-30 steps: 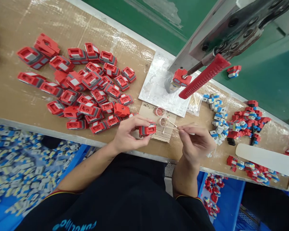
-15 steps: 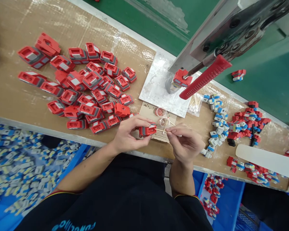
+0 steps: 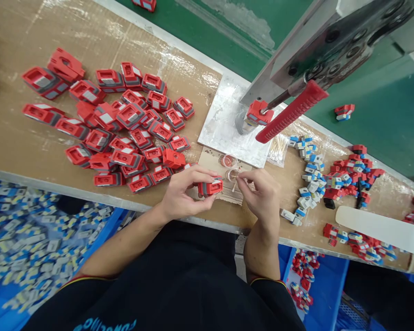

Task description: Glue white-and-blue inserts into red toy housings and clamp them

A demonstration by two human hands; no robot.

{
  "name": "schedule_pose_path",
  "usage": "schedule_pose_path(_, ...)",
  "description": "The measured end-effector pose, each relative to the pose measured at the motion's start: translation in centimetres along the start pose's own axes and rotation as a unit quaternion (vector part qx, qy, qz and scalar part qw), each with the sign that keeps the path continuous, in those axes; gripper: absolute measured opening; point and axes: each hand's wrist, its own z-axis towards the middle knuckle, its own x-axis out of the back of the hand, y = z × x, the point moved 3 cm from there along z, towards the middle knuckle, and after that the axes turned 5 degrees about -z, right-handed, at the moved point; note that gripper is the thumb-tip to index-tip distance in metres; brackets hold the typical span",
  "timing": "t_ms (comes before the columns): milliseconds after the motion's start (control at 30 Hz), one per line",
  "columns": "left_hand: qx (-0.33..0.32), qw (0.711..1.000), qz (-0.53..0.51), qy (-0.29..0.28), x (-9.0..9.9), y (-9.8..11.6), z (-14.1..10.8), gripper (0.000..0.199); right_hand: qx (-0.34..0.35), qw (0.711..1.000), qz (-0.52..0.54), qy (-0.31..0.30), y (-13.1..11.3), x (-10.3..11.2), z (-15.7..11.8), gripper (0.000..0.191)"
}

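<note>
Between thumb and fingers, my left hand [image 3: 184, 193] holds a red toy piece [image 3: 211, 186] above the bench's front edge. My right hand [image 3: 260, 191] pinches a thin cotton swab [image 3: 233, 185], its fingers beside a small clear cup [image 3: 232, 175]. Just behind that cup stands another small cup [image 3: 229, 160] with reddish contents. Both cups are on a piece of cardboard [image 3: 207, 158]. Left of my left hand lies a large pile of red toy pieces [image 3: 131, 115].
A press with a red handle [image 3: 291, 111] stands over a metal plate [image 3: 224, 122], a red piece under its tip. Bagged swabs [image 3: 278, 149], blue-white pieces [image 3: 310, 177] and red-blue pieces [image 3: 353, 172] lie right. Blue bins [image 3: 327, 285] sit below; a green surface [image 3: 221, 27] runs behind.
My right hand has moved slightly left and away from the red piece, bringing the swab to the nearer cup. A red toy has come further into view on the green surface.
</note>
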Motion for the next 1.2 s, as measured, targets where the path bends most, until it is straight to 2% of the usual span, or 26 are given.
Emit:
schedule_pose_path(67, -0.004, 1.000, -0.003, 0.000, 0.0, 0.0, 0.0, 0.031, -0.006, 1.000, 0.016, 0.018, -0.2, 0.2, -0.1, 0.015)
schedule_pose_path(167, -0.007, 1.000, 0.004, -0.011, -0.1, 0.0, 0.0, 0.036, -0.031, 0.990, 0.094, 0.100, -1.0, 1.0, -0.4, 0.013)
schedule_pose_path(233, -0.013, 1.000, 0.011, -0.014, -0.1, 0.0, 0.0, 0.038, -0.014, 0.978, 0.157, 0.136, -1.8, 1.2, -0.5, 0.013)
schedule_pose_path(333, -0.019, 1.000, 0.017, -0.011, -0.1, 0.0, 0.1, 0.036, 0.021, 0.968, 0.218, 0.122, -3.0, 0.8, -0.4, 0.012)
schedule_pose_path(467, -0.028, 0.999, 0.020, -0.014, -0.1, 0.1, 0.1, 0.033, 0.028, 0.964, 0.250, 0.088, -3.5, -0.1, -0.1, 0.014)
schedule_pose_path(633, -0.024, 0.999, 0.020, -0.017, -0.1, 0.0, 0.1, 0.036, 0.028, 0.964, 0.253, 0.072, -3.4, -0.2, 0.1, 0.016)
schedule_pose_path(933, -0.011, 1.000, 0.017, -0.015, -0.1, 0.0, 0.1, 0.029, 0.009, 0.971, 0.226, 0.074, -3.0, -0.2, -0.2, 0.013)
schedule_pose_path(1000, -0.004, 1.000, 0.010, -0.009, -0.1, 0.0, 0.0, 0.029, 0.006, 0.970, 0.226, 0.091, -2.5, 0.4, -0.4, 0.012)
schedule_pose_path(1100, 0.001, 1.000, -0.003, 0.001, 0.0, -0.2, -0.2, 0.029, -0.002, 0.964, 0.217, 0.156, -0.9, 1.9, -0.6, 0.010)
schedule_pose_path(1133, 0.004, 1.000, -0.006, 0.002, 0.1, -0.2, -0.2, 0.029, -0.009, 0.967, 0.198, 0.159, -0.3, 2.2, -0.7, 0.010)
schedule_pose_path(1200, 0.014, 1.000, -0.008, -0.002, 0.1, -0.2, -0.3, 0.027, -0.016, 0.984, 0.137, 0.113, 0.5, 2.3, -0.5, 0.010)
